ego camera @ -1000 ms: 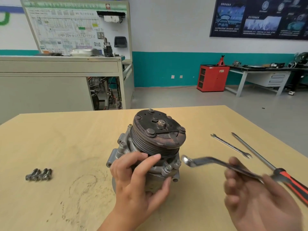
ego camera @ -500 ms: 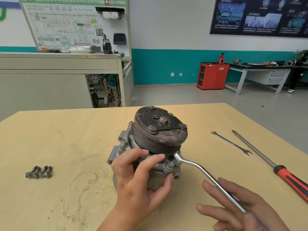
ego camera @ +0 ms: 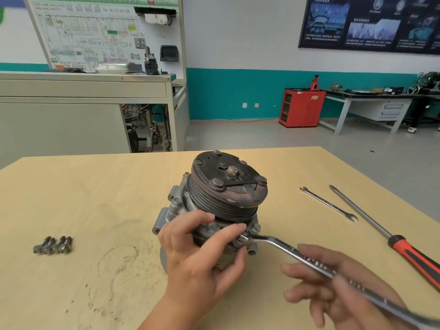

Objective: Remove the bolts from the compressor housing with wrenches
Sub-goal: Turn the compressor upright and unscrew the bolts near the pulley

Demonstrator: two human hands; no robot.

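The compressor [ego camera: 228, 186] stands tilted on the wooden table [ego camera: 95, 198], its rusty pulley facing up and away. My left hand [ego camera: 202, 263] grips the aluminium housing [ego camera: 176, 207] from the near side, fingers curled over its top. My right hand [ego camera: 333, 298] holds the shaft of an offset ring wrench [ego camera: 281, 246]. The wrench's head sits on a bolt at the housing's near right flange, just beside my left fingertips. Another bolt head [ego camera: 256, 226] shows above it. My right hand is motion-blurred.
Several removed bolts [ego camera: 53, 245] lie in a row at the left of the table. A thin open-end wrench [ego camera: 328, 204] and a long red-handled screwdriver [ego camera: 404, 248] lie to the right. The table's far and right edges are close behind the tools.
My right hand brought the offset wrench from mid-air on the right down to the housing and set its head on a flange bolt. The left hand kept its hold.
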